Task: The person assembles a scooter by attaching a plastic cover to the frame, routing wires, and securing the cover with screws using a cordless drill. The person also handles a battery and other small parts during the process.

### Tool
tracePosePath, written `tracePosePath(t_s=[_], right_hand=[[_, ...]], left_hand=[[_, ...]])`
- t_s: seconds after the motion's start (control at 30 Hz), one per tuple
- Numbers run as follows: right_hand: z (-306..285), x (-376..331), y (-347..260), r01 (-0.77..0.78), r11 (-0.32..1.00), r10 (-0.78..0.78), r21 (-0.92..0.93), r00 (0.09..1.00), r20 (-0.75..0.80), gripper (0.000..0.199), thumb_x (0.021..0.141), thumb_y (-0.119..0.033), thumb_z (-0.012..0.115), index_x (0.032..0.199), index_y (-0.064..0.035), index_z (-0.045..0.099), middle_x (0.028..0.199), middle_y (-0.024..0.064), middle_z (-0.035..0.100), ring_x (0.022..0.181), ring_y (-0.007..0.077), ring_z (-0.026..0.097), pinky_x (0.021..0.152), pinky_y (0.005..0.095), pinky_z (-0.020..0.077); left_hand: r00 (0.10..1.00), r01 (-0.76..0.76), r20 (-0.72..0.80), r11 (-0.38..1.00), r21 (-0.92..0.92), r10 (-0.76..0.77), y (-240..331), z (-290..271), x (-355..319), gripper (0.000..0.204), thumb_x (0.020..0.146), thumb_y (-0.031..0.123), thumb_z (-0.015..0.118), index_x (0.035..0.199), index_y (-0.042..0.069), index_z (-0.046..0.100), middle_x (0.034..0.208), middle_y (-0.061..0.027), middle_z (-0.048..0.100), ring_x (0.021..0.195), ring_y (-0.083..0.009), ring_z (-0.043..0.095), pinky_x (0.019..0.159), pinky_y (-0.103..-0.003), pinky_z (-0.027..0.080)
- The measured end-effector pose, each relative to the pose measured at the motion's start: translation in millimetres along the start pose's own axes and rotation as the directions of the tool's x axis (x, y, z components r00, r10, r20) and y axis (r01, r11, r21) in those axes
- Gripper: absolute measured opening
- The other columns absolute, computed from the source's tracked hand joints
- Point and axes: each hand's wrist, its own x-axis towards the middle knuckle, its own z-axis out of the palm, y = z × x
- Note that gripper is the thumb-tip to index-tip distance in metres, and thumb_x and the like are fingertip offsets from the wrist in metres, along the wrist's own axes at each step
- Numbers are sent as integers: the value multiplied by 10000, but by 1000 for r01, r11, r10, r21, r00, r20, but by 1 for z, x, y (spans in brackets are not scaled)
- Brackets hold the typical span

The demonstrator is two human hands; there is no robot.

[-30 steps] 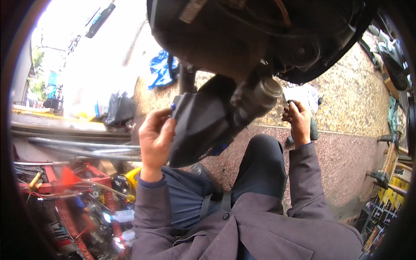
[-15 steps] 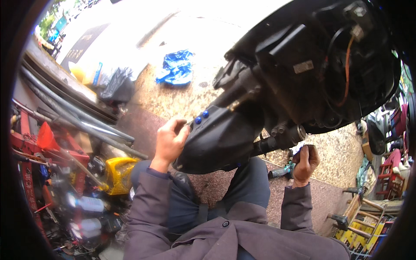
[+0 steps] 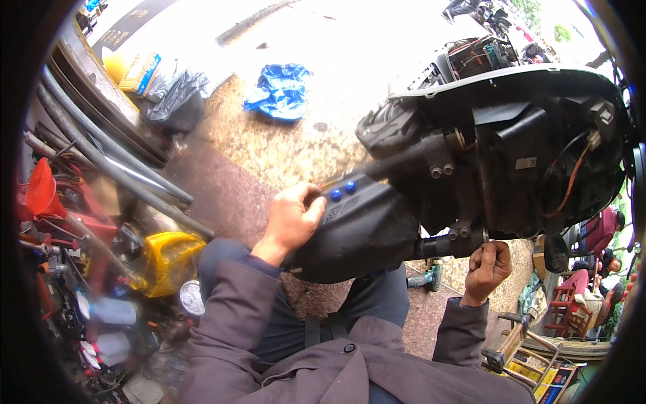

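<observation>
A black scooter front end (image 3: 511,148) with exposed wires and brackets fills the upper right. Below it sits a black mudguard (image 3: 363,229) with two blue bolts (image 3: 342,190). My left hand (image 3: 293,219) rests on the mudguard's upper left edge, fingers curled beside the blue bolts. My right hand (image 3: 488,269) is closed under the right fork leg (image 3: 451,244), fingertips pinched at its lower end; whatever it pinches is too small to make out. My knees in dark trousers show under the mudguard.
A yellow jug (image 3: 165,262), a red funnel (image 3: 42,192), tools and hoses crowd the left. A blue plastic bag (image 3: 282,91) and a black bag (image 3: 178,101) lie on the pavement. A green power tool (image 3: 425,277) lies by my right knee. People sit at far right.
The view has swung, so the scooter front now sits to the right. My left hand stays on the mudguard by the blue bolts; my right hand has risen to the fork's lower end.
</observation>
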Motion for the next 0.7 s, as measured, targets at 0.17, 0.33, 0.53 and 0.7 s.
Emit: tracePosePath(t_s=[0.17, 0.33, 0.53, 0.7], right_hand=[[0, 3, -2, -53, 998, 53, -35, 999, 3, 147, 952, -107, 543, 830, -31, 516, 603, -11, 429, 447, 41, 353, 394, 196, 294], [-2, 4, -2, -88, 996, 88, -21, 996, 14, 161, 942, -128, 561, 823, -34, 507, 626, 1, 446, 452, 44, 367, 379, 192, 294], [1, 6, -1, -79, 996, 78, -35, 996, -31, 163, 929, -129, 569, 825, -13, 523, 580, 12, 435, 423, 48, 345, 370, 202, 297], [3, 5, -2, -129, 990, 122, -54, 986, -109, 99, 890, -64, 550, 827, 12, 536, 558, 16, 446, 420, 56, 376, 378, 206, 294]], left_hand=[[999, -12, 36, 999, -40, 13, -8, 1, 7, 146, 838, 97, 678, 946, 0, 670, 810, -101, 713, 720, -122, 656, 677, -287, 524], [997, 47, 74, 988, -145, -36, -11, -5, 15, 116, 851, 79, 667, 938, 2, 665, 763, -59, 691, 697, -89, 619, 653, -265, 503], [986, 125, 127, 978, -168, -105, -16, -8, 24, 109, 865, 60, 658, 958, 4, 668, 736, -23, 656, 682, -62, 582, 634, -242, 481], [985, 108, 149, 987, -119, -89, -19, -4, 24, 99, 888, 39, 632, 968, -11, 664, 804, -17, 665, 736, -61, 589, 669, -239, 485]])
